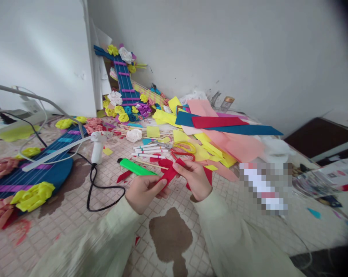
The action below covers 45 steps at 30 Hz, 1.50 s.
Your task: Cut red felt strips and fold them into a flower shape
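Both my hands hold one strip of red paper (169,174) over the tiled cloth. My left hand (143,192) pinches its lower end with closed fingers. My right hand (194,179) grips the upper end, fingers curled round it. Just beyond the hands lie a green cutter (136,167), red-handled scissors (183,155) and yellow-handled scissors (185,145). Small red scraps (123,176) lie beside the cutter.
A white glue gun (98,146) with a black cable (101,188) stands at the left. Blue boards with paper flowers lie at far left (32,173) and lean on the wall (124,80). Coloured paper sheets (226,132), several markers (151,151) and a blurred-out object (263,186) lie to the right.
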Available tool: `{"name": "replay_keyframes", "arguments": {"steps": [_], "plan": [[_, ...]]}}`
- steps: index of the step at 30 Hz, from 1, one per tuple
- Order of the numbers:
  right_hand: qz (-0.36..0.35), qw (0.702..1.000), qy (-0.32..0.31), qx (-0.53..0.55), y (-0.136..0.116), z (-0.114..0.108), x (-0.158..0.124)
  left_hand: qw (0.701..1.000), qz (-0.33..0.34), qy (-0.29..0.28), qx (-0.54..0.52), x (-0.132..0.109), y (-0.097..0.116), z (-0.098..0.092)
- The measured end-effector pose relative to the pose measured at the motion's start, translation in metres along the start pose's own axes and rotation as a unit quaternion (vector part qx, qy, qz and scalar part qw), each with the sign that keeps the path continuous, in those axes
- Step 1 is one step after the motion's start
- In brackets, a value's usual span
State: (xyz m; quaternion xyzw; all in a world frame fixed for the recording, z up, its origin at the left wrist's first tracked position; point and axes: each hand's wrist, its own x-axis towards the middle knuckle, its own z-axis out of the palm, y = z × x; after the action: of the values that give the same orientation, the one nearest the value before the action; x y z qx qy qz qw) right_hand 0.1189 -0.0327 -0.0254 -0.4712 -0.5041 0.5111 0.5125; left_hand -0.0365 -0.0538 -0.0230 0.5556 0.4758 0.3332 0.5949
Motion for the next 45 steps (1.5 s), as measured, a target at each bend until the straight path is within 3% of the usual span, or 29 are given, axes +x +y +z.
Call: {"name": "replay_keyframes", "arguments": {"steps": [4,7,12,29,45], "plan": [[0.013,1.0,-0.01,0.023,-0.001,0.002,-0.001,1.0,0.008,0.02,0.001,0.0,0.002,0.0],[0.029,0.998,-0.054,0.031,-0.003,0.005,-0.003,0.999,0.022,0.044,-0.004,0.001,0.003,-0.001],[0.022,0.995,-0.092,-0.01,-0.003,0.01,-0.006,0.998,0.047,0.044,-0.023,0.002,0.001,-0.003],[0.007,0.999,-0.021,-0.029,0.0,0.01,-0.006,0.997,0.041,0.057,-0.003,0.001,-0.001,-0.001],[0.015,0.982,0.099,0.16,0.0,0.006,0.002,0.999,0.02,0.038,-0.003,0.001,0.002,0.002]]}}
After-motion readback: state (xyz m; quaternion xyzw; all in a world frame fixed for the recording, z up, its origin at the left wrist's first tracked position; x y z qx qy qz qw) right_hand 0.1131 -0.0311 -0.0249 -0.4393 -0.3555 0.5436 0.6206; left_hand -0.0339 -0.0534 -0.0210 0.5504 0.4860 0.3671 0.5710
